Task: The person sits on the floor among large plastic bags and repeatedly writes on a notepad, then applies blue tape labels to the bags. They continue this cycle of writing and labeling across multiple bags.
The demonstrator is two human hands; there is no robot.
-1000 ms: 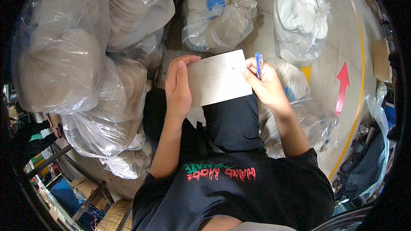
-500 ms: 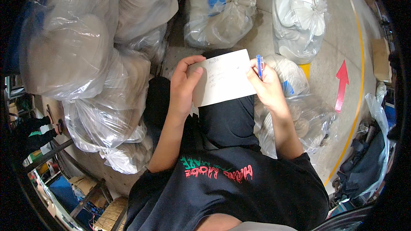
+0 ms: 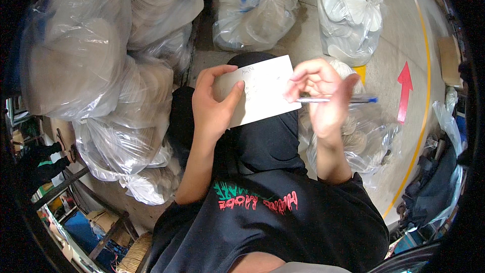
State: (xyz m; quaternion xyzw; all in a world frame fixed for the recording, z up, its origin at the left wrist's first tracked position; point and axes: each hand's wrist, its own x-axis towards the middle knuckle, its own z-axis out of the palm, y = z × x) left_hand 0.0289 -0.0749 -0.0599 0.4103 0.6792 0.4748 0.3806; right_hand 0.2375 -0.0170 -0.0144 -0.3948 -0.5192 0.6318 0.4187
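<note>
A white sheet of paper or card point(image 3: 265, 88) with handwriting on it is tilted over my lap. My left hand point(image 3: 214, 96) grips its left edge, thumb on top and fingers behind. By the right edge of the sheet, my right hand point(image 3: 323, 93) holds a pen point(image 3: 366, 100) with a blue end. The pen lies nearly level across the palm, its other end pointing at the paper. Motion smears the right fingers somewhat, and I cannot tell whether they touch the sheet.
Clear plastic bags of pale round pieces are stacked at the left point(image 3: 76, 65). Another tied bag point(image 3: 255, 12) stands ahead, with a white one point(image 3: 348, 15) beside it. More bags point(image 3: 358, 134) lie by my right arm. A red arrow point(image 3: 404, 91) marks the floor.
My right hand has come off the paper's right edge and turned. The pen has swung from upright to nearly level. My left hand still holds the sheet.
</note>
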